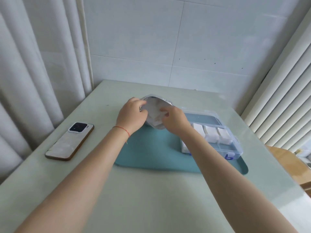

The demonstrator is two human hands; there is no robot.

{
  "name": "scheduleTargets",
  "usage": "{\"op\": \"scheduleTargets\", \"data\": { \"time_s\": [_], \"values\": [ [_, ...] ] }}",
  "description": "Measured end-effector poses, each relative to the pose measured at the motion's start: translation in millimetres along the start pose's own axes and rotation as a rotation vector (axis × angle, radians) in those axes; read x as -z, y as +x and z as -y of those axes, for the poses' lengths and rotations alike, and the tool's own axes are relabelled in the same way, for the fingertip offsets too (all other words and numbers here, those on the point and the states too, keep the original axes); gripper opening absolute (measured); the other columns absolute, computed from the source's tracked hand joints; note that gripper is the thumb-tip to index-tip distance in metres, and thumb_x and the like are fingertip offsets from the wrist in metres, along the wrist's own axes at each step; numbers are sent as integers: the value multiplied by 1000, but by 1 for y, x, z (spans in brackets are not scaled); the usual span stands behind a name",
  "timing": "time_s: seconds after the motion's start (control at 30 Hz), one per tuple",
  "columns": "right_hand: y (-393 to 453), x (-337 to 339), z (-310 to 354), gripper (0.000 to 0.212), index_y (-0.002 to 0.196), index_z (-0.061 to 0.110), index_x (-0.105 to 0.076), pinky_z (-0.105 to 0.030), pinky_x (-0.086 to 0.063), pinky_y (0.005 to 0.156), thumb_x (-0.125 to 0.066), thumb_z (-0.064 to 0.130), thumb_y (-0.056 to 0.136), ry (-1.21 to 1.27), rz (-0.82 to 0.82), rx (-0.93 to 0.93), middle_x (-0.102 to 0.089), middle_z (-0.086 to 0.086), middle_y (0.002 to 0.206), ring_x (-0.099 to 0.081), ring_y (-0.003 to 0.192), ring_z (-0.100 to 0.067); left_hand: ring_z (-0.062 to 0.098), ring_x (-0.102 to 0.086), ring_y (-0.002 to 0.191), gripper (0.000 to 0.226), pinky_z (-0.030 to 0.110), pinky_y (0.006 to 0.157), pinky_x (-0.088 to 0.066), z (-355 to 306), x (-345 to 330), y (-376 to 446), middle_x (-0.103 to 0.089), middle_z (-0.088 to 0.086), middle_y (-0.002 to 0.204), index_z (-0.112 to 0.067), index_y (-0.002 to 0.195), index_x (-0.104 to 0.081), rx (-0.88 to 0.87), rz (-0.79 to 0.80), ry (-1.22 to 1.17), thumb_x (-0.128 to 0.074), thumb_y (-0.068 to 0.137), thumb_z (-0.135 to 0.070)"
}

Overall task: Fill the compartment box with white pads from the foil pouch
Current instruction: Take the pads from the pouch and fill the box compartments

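Now both hands meet at the foil pouch, left hand gripping its rim, right hand pinching inside.

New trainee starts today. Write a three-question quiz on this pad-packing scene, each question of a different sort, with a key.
1. True or false: the left hand grips the foil pouch.
2. Where does the phone lie? A) on the teal mat B) on the table, left of the mat C) in the box
3. Fill in: the right hand's fingers reach into the ____ of the pouch.

Key: 1 true. 2 B: it lies on the table, off the teal mat. 3 mouth. White pads already sit in the compartment box.
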State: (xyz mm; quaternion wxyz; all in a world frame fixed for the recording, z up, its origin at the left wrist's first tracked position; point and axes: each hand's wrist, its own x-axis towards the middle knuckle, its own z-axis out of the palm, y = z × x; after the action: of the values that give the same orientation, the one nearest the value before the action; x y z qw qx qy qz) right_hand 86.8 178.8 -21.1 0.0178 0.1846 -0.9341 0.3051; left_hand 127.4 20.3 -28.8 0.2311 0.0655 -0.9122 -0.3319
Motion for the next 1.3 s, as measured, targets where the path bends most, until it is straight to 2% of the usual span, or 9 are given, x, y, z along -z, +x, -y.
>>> {"op": "scheduleTargets", "data": {
  "time_s": [0.2,0.37,0.47,0.6,0.7,0.87,1.0,1.13,1.3],
  "values": [
    [30,-20,14,43,134,23,-56,-19,-37,86,-52,20,92,-26,151,-12,-35,-8,149,-44,130,-17,25,-54,100,28,33,84,-44,-2,0,4,-61,8,108,-9,103,-68,-15,46,-43,-48,83,-10],
    [39,-29,20,20,74,21,-56,-19,-28,48,-47,19,91,9,186,-58,-48,-3,92,-43,68,-17,28,-55,97,18,40,84,-45,-10,5,4,-60,10,103,-25,87,-48,-17,64,-39,-46,80,-9],
    [34,-30,21,11,91,13,-55,-19,-28,47,-44,16,93,7,210,-31,-45,-3,102,-41,78,-20,28,-55,98,13,38,84,-45,-8,3,5,-59,9,105,-15,86,-56,7,68,-25,-47,82,-7],
    [25,-13,14,42,128,12,-63,-18,-38,49,-43,5,92,73,212,-32,-57,-6,125,-57,81,-21,30,-50,106,34,37,90,-44,-5,-1,4,-54,9,109,-10,112,-68,11,27,27,-48,84,-6],
    [8,11,4,38,117,15,-70,-15,-41,51,-49,3,88,190,127,-55,-64,-2,104,-60,76,-15,31,-45,107,39,36,92,-40,-10,-1,-2,-49,9,109,-21,118,-70,-23,-93,171,-51,86,-10],
    [-20,39,-15,8,88,13,-77,-15,-46,63,-74,10,82,418,-9,-91,-71,-4,85,-58,74,-12,29,-44,67,22,29,54,-33,-33,-1,-18,-44,2,64,-13,66,-60,65,-53,116,-48,84,-16],
    [-38,55,-36,4,85,12,-76,-9,-36,46,-75,11,81,486,20,-140,-63,6,66,-48,46,4,24,-30,58,32,31,49,-26,-44,-12,-29,-32,6,52,-12,54,-38,47,-5,27,-49,82,-23],
    [-49,70,-61,7,78,17,-75,-23,-34,58,-75,10,80,619,63,-139,-66,3,73,-48,65,-12,25,-58,52,50,33,60,-53,-51,-21,-38,-65,11,59,-5,65,-65,219,128,-93,-42,84,-45],
    [-58,72,-76,5,82,13,-74,-24,-37,61,-74,7,81,716,68,-125,-65,1,75,-51,71,-14,25,-68,64,40,27,50,-52,-68,-36,-47,-67,6,72,-8,87,-66,404,405,-730,-58,94,-47]
  ]
}}
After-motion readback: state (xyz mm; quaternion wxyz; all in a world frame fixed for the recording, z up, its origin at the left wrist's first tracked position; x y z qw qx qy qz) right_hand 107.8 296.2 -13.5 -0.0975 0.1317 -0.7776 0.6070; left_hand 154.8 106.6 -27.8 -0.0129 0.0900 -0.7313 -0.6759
